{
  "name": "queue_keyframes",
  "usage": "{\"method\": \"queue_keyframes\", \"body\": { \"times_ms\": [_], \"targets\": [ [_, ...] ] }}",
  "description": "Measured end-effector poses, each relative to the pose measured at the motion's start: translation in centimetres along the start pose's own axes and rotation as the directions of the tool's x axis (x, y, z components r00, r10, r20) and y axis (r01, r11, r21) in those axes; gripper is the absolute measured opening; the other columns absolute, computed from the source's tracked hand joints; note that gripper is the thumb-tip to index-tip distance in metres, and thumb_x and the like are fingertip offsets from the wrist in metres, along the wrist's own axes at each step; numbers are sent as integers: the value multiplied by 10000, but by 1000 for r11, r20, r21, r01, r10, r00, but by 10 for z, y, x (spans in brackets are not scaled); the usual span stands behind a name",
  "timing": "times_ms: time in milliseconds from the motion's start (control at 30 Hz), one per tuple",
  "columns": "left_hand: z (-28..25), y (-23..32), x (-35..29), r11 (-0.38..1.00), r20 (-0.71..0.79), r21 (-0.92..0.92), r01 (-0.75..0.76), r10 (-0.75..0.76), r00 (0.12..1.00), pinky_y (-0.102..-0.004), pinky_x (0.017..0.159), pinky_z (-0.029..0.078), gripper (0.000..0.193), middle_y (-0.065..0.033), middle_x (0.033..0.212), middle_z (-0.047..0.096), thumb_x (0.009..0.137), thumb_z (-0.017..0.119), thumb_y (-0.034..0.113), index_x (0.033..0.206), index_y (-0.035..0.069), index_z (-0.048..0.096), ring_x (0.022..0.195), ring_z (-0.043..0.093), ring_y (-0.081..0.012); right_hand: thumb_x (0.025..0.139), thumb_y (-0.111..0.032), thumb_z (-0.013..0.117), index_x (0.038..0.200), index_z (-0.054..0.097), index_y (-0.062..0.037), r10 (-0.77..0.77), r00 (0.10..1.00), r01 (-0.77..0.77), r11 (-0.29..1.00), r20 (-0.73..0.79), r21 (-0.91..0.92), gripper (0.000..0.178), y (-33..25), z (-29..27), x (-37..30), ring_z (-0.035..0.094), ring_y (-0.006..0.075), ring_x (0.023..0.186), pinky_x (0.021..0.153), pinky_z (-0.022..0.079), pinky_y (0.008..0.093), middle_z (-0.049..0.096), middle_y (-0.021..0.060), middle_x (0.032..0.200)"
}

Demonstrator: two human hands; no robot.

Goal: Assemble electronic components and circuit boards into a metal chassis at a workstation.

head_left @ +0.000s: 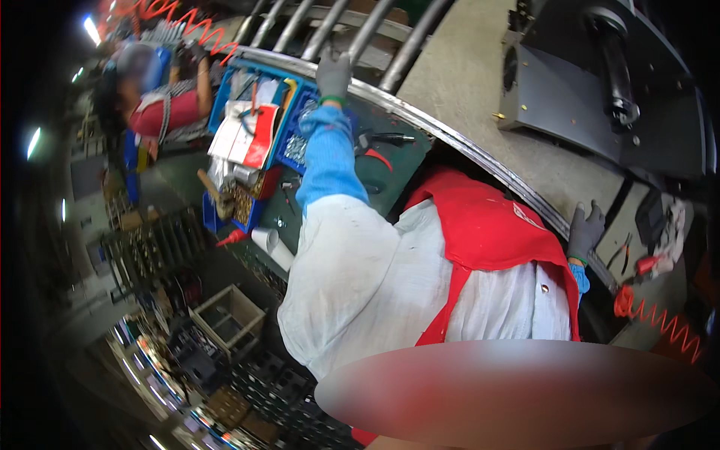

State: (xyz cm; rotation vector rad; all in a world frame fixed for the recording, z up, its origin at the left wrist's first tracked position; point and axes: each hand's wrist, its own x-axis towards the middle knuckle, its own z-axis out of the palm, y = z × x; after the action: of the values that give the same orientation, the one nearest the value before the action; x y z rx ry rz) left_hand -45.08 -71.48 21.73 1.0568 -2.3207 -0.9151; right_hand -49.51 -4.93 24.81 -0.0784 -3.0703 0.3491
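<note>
My left hand [334, 76], in a grey glove below a blue sleeve, reaches to the metal rail [361, 90] beside the steel rollers [324, 31]. Its fingers point away from me, apart, with nothing visible in them. Under that forearm lies a blue bin of small silvery screws [295, 148]. Far to the right, my right hand [586, 229], also gloved in grey, rests at the bench edge with its fingers spread. Beside it lies a pair of pliers [621, 253]. A dark grey metal housing [551, 94] with a black cylinder [615, 71] stands on the bench beyond.
Left of my arm are a blue tray [219, 112] with a red-and-white paper [247, 135], a bin of brass-coloured parts [244, 204], a hammer [214, 191] and white cups [271, 246]. A red coiled hose [664, 321] hangs at right. Another person [169, 112] sits at far left.
</note>
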Motion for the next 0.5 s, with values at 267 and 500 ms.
{"method": "queue_keyframes", "body": {
  "times_ms": [267,500],
  "targets": [
    [79,58,-93,861,594,-389,327,-36,804,-242,565,497,440,-79,905,647,927,600,201,1285,-50,545,661,598,-116,818,-320,649,1221,609,-26,237,971,-236,971,-19,46,500,55,15,-32,548,383,1159,983,443,469,599,219,1213],
    [149,153,-183,905,741,-388,176,193,643,-276,617,501,381,-102,942,664,934,609,214,1224,-34,594,697,619,-141,836,-348,627,1226,611,-6,523,852,-502,829,-25,246,519,138,-30,-12,625,356,1044,899,489,437,655,213,1111]
  ]
}}
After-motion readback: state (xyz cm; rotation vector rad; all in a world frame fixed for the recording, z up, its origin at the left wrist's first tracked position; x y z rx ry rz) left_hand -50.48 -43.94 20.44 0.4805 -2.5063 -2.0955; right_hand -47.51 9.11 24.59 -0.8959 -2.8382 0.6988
